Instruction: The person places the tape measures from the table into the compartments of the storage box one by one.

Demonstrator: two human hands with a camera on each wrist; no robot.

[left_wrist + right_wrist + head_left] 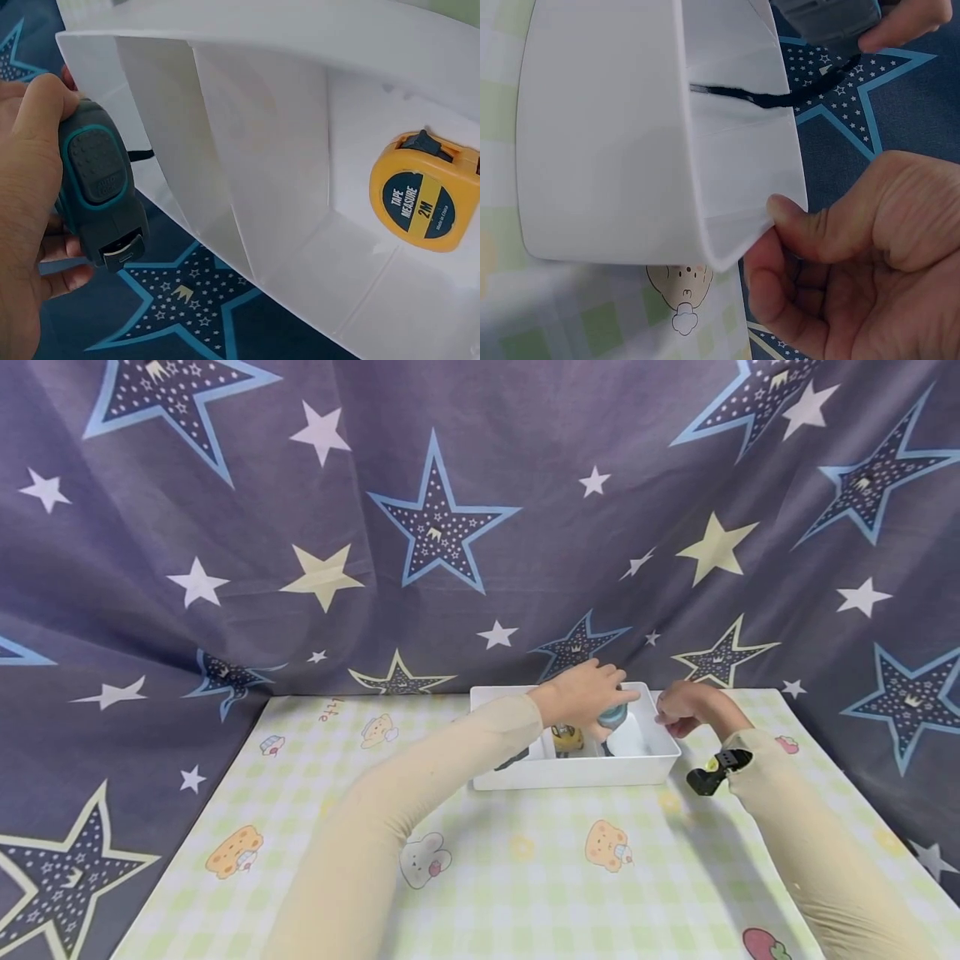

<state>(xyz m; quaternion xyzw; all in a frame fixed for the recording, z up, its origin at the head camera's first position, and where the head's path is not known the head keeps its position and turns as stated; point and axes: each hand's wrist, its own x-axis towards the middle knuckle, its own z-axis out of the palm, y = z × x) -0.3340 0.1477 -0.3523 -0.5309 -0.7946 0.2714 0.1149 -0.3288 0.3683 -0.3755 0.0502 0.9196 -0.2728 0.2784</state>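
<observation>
A white divided tray sits at the far edge of the table. My left hand hovers over its right end and grips a grey and teal tape measure. In the left wrist view the fingers of that hand curl round this tape measure just outside the tray wall. A yellow tape measure lies in one compartment. My right hand pinches the tray's far right corner, thumb on the rim. A black strap hangs from the grey tape measure into the tray.
The table carries a green checked cloth with cartoon prints. A star-patterned blue curtain hangs right behind the tray. Something dark lies in the tray's left compartment, mostly hidden by my left arm.
</observation>
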